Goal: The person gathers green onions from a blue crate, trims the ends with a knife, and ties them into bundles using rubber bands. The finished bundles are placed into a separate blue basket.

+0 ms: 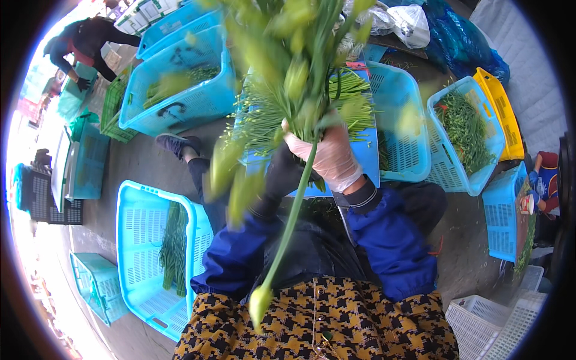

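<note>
A bunch of green flower-bud stalks (310, 85), probably flowering chives, rises close before me with its buds blurred. My right hand (333, 150), in a thin translucent glove, is closed around its lower stems. One long stalk (292, 211) hangs down from the grip, its bud in front of my checked top. My left hand (283, 173), in a dark covering, is beneath the bunch; its fingers are mostly hidden. Behind the hands, more cut stalks (351, 92) lie on a blue board (366, 164).
Blue crates (198, 108) stand on the left, one (153, 189) holding bundled greens (173, 247). On the right are another blue crate (405, 130), a crate of loose greens (463, 130) and a yellow crate (506, 121). One person (85, 45) bends at upper left; another (546, 180) is at far right.
</note>
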`<state>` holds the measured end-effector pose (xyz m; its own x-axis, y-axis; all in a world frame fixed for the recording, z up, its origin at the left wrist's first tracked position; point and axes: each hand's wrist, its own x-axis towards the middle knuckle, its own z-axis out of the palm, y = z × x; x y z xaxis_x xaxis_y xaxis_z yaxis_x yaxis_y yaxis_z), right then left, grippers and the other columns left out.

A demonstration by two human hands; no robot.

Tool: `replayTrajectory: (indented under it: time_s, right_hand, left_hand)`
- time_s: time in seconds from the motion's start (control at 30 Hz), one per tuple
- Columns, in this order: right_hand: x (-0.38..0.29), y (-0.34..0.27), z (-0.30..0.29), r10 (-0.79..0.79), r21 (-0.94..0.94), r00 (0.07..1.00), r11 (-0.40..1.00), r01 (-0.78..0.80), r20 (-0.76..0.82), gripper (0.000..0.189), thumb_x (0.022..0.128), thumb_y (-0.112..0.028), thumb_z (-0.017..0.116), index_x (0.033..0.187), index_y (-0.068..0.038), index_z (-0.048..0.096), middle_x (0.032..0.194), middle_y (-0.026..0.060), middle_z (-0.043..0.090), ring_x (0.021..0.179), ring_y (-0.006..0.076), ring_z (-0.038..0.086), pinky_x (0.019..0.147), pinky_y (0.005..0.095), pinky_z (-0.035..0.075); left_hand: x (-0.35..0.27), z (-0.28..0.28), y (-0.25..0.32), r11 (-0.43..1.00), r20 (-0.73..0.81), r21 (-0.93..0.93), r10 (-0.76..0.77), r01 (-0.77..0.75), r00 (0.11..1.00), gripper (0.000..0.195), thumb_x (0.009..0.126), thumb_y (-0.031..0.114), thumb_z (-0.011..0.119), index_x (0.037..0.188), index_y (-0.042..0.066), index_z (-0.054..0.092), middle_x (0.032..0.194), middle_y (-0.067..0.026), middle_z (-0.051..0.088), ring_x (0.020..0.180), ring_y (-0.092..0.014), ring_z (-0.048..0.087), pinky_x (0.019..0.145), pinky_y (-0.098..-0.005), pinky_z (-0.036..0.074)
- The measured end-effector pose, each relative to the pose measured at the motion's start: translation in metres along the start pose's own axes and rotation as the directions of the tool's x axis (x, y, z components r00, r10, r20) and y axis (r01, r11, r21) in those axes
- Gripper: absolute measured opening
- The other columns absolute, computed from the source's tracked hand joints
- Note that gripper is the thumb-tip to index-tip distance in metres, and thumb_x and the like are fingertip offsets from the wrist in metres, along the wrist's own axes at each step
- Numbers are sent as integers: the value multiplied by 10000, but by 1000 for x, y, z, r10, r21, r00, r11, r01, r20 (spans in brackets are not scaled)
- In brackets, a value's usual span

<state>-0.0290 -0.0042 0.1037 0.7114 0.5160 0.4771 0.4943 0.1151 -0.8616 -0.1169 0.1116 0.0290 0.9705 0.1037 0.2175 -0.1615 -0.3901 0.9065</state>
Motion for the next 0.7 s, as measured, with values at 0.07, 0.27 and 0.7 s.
replayTrajectory:
  time_s: [0.07,0.27,0.7]
  right_hand:
    - [-12,14,12,306,423,952,861,-282,10,512,758,-53,800,1212,-99,569,994,100,722,864,241,709,778,337,548]
    - [-47,52,27,56,81,988,996,-44,-143,501,790,-38,782,1243,-89,576,1102,100,695,942,246,684,832,342,539]
    - [-66,122,28,321,863,941,439,-248,108,337,1082,-348,524,1117,-39,655,955,-33,649,844,46,567,780,226,495]
  left_hand:
    - [-6,4,-25,960,-3,278,-15,15,1000,936,664,201,956,1443,21,469,1358,-116,603,1263,-237,563,1064,-388,444]
    - [-7,21,-41,922,-23,387,-2,11,1000,856,681,166,922,1403,12,489,1305,-114,617,1202,-232,585,1017,-384,468]
    - [-5,48,-31,947,-32,317,65,-52,997,684,717,91,847,1316,-7,532,1192,-110,646,1069,-223,633,914,-373,520]
